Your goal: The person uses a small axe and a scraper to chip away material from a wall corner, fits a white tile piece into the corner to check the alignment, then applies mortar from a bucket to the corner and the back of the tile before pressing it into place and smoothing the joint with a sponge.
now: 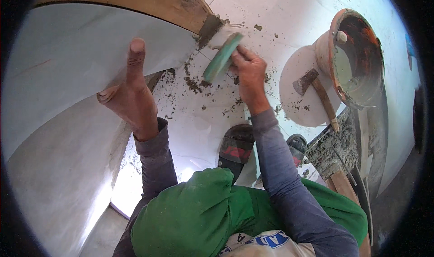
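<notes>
My right hand (251,74) grips a long, narrow green tool (222,58), blurred by motion, just above the floor. Its exact kind cannot be made out. Close by is a smear of grey mortar (210,30) at the corner of a brown wooden board (149,1). My left hand (135,94) lies against the edge of a large pale slab (81,49), its thumb stretched out and apart from the other fingers. Those fingers are bent and partly hidden. Crumbs of mortar (194,83) lie scattered between my hands.
A mortar-stained bucket (337,60) with some liquid inside stands to the right. Beside it lies a wooden-handled hatchet or hammer (320,92). My feet in dark sandals (237,146) rest on the pale tiles. Rough grey mortar (337,141) and wood strips (346,187) lie at lower right.
</notes>
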The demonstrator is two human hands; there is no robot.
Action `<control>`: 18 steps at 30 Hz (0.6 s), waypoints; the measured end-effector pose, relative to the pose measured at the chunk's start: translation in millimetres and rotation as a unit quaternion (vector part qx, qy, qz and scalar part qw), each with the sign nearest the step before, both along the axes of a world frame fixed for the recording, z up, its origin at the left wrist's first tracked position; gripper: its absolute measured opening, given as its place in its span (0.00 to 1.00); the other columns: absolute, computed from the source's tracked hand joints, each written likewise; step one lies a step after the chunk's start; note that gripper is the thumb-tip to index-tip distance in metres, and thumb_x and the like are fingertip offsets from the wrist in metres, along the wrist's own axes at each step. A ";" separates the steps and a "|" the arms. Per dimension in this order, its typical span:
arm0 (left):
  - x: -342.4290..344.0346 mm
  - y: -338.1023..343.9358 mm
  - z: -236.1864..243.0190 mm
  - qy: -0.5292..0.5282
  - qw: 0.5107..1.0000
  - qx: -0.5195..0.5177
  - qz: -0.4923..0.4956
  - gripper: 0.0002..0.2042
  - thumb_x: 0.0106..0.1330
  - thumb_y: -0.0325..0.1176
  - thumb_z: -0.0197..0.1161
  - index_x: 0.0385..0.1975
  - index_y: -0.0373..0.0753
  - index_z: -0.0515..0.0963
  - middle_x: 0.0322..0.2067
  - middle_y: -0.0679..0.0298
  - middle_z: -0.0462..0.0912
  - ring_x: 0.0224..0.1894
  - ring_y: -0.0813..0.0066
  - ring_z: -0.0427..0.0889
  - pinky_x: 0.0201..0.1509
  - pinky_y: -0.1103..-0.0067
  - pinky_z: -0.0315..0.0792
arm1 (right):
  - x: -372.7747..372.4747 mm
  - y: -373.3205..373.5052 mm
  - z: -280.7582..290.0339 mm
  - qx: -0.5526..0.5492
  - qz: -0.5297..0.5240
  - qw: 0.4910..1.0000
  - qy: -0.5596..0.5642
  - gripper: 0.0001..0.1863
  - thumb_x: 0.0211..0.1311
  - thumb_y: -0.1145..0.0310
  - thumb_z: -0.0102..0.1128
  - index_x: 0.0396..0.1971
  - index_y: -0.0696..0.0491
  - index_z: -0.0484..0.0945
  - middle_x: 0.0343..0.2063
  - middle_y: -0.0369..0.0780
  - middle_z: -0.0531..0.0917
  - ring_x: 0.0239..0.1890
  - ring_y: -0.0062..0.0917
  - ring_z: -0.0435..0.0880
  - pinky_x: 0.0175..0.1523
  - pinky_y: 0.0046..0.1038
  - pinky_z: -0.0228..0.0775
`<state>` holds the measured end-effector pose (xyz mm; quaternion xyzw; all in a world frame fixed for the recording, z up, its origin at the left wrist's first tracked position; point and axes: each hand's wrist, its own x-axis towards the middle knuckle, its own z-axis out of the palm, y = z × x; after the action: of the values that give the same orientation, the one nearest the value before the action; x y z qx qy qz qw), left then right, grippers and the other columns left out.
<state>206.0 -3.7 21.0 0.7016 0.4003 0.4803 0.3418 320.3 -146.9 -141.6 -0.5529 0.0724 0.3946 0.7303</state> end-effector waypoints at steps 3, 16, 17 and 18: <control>-8.4 3.2 -4.8 0.014 1.000 -0.017 0.011 0.20 0.58 0.43 0.83 0.37 0.32 0.86 0.42 0.64 0.87 0.40 0.76 0.79 0.53 0.76 0.70 | -18.5 23.3 -5.3 -0.094 0.024 0.989 -0.114 0.20 0.68 0.68 0.65 0.56 0.63 0.83 0.39 0.44 0.90 0.36 0.21 0.84 0.44 0.25 0.77; -1.5 0.5 -8.0 -0.027 0.999 -0.017 -0.009 0.19 0.60 0.41 0.82 0.36 0.31 0.85 0.41 0.60 0.86 0.42 0.73 0.81 0.56 0.72 0.73 | -82.4 45.7 -16.7 -0.163 0.135 0.930 -0.300 0.15 0.67 0.71 0.64 0.50 0.59 0.87 0.32 0.49 0.88 0.32 0.27 0.86 0.42 0.28 0.76; -2.3 0.5 -7.1 -0.024 1.000 -0.018 -0.009 0.19 0.60 0.41 0.82 0.36 0.31 0.85 0.41 0.60 0.86 0.42 0.73 0.81 0.56 0.72 0.73 | -79.4 40.7 -13.4 -0.152 0.125 0.937 -0.288 0.15 0.67 0.70 0.64 0.50 0.59 0.87 0.31 0.47 0.88 0.32 0.26 0.85 0.41 0.28 0.76; -4.1 0.5 -5.9 0.002 1.000 -0.010 -0.005 0.19 0.60 0.41 0.82 0.37 0.31 0.85 0.41 0.60 0.86 0.43 0.72 0.81 0.57 0.72 0.73 | -75.6 36.4 -9.6 -0.141 0.115 0.944 -0.276 0.15 0.67 0.70 0.64 0.50 0.59 0.87 0.31 0.46 0.88 0.32 0.24 0.84 0.41 0.28 0.76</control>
<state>201.8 -3.2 15.1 0.7009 0.4024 0.4731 0.3508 244.6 -110.6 -151.3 -0.7419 -0.1407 0.2936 0.5862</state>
